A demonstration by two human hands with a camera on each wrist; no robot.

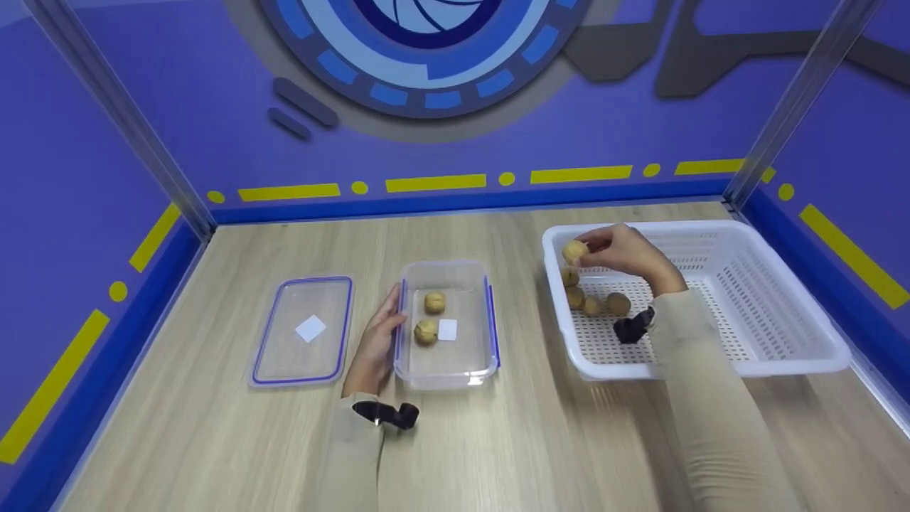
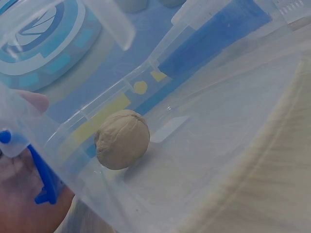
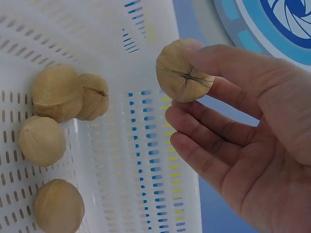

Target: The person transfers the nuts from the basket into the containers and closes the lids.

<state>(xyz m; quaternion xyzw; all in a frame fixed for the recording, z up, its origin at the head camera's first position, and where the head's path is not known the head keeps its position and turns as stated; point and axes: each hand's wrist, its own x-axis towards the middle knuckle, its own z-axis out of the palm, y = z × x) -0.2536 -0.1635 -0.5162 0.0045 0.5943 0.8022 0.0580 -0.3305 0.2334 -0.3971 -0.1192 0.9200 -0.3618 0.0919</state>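
Between thumb and fingers, my right hand (image 1: 620, 250) pinches a walnut (image 3: 181, 73) near the left rim of a white perforated basket (image 1: 789, 366). Several more walnuts (image 3: 59, 206) lie inside that basket, toward its left side. My left hand (image 1: 377, 341) rests along the left wall of a clear plastic box (image 1: 455, 366), its thumb at the rim. Two walnuts (image 1: 434, 303) sit in the box beside a white square label (image 1: 447, 329). From the left wrist, one walnut (image 2: 122, 140) shows through the clear wall, with a blue clip (image 2: 43, 177) close to the hand.
A clear lid (image 1: 298, 355) with a blue seal and a white label lies flat left of the box. Wood-look tabletop (image 1: 526, 427) runs between box and basket. Printed blue panels (image 1: 455, 160) with metal corner posts enclose the back and sides.
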